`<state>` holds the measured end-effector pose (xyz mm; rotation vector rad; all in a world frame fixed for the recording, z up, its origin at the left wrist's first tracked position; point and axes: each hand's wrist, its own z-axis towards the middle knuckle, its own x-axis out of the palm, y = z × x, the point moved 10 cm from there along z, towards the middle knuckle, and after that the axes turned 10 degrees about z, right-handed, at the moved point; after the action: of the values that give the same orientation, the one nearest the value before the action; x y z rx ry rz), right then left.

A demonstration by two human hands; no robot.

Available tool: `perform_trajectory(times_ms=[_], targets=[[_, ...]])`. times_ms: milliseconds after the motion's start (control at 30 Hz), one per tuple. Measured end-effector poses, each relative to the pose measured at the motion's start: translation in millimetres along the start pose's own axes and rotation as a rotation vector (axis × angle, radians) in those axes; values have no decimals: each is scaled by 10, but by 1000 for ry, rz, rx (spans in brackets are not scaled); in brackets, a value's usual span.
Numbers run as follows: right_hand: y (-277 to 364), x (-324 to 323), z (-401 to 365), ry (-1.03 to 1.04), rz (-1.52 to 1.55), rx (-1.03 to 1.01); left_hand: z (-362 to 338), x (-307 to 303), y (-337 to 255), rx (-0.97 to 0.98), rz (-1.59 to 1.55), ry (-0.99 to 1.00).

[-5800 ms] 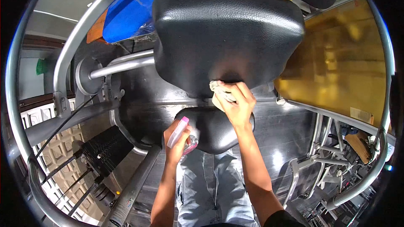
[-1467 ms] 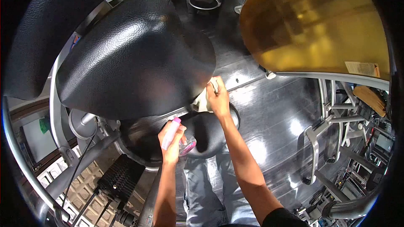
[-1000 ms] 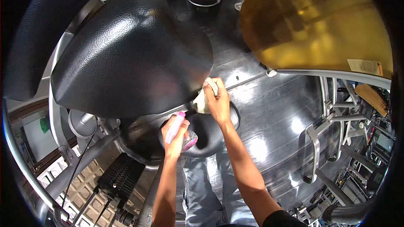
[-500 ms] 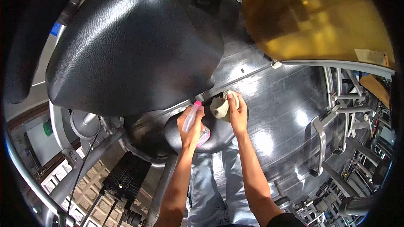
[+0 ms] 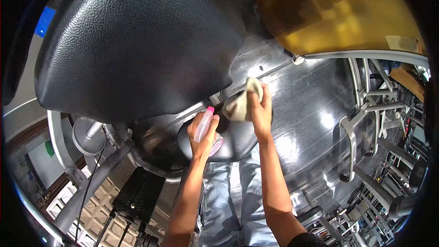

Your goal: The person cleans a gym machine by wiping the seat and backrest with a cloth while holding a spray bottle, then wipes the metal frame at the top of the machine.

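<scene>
My left hand [image 5: 201,135] is wrapped around a spray bottle [image 5: 216,145] with a translucent white trigger head and a pink nozzle. Pink label parts of its body show below the fingers. In my right hand [image 5: 260,114] is a pale cloth [image 5: 241,106], bunched up and slightly blurred. Both hands are above a small black padded seat [image 5: 238,142]. Beyond them, filling the upper left, is a large black leather-like pad [image 5: 132,50]. The cloth appears apart from that pad.
A yellow-brown translucent panel [image 5: 338,13] stands at upper right. Metal gym frames [image 5: 350,146] line the right side over a dark plank floor [image 5: 302,110]. At lower left are a black weight stack [image 5: 139,192], a grey tube [image 5: 91,187] and a thin cable [image 5: 89,192].
The cloth in my right hand has risen and turned more upright. My left hand with the spray bottle has shifted slightly up and left. The large pad looks closer.
</scene>
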<state>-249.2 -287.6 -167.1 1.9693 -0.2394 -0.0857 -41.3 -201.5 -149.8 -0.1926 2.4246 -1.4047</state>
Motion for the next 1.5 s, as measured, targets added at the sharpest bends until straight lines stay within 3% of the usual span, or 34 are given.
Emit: perform_trajectory(times_ms=[67, 133, 267, 467, 533, 667, 800, 900, 1000, 1067, 1200, 1333, 1367, 1500], targets=[[146, 269, 35, 26, 74, -24, -16, -27, 45, 6, 10, 8], [237, 523, 31, 44, 16, -212, -27, -54, 37, 16, -10, 19], [94, 668, -138, -211, 4, -358, -52, -172, 214, -76, -34, -23], [-288, 597, -47, -271, 33, -171, -22, -241, 169, -59, -78, -72], [-438, 458, 17, -315, -42, -1, -21, -275, 130, -49, -86, -86], [-588, 345, 428, -66, -69, 6, -10, -291, 15, 1, -126, -57], [202, 625, 594, 219, -65, -149, -49, -275, 7, -11, -102, -61], [336, 703, 629, 281, -109, -113, -87, -275, 93, -29, -106, -72], [222, 659, 699, 285, -152, -196, -126, -250, 126, -47, -144, -102], [-98, 525, 761, 265, -316, -123, -184, -239, 120, -94, -152, -115], [-505, 363, 725, 161, -229, -78, -246, -228, 147, -67, -99, -124], [-263, 470, 303, 40, -34, -33, -326, -263, 147, -22, -152, -195], [-143, 541, 194, 52, 22, -118, -352, -271, 145, -29, -144, -201], [-132, 637, -106, -6, 43, -98, -460, -330, 122, -39, -108, -219]])
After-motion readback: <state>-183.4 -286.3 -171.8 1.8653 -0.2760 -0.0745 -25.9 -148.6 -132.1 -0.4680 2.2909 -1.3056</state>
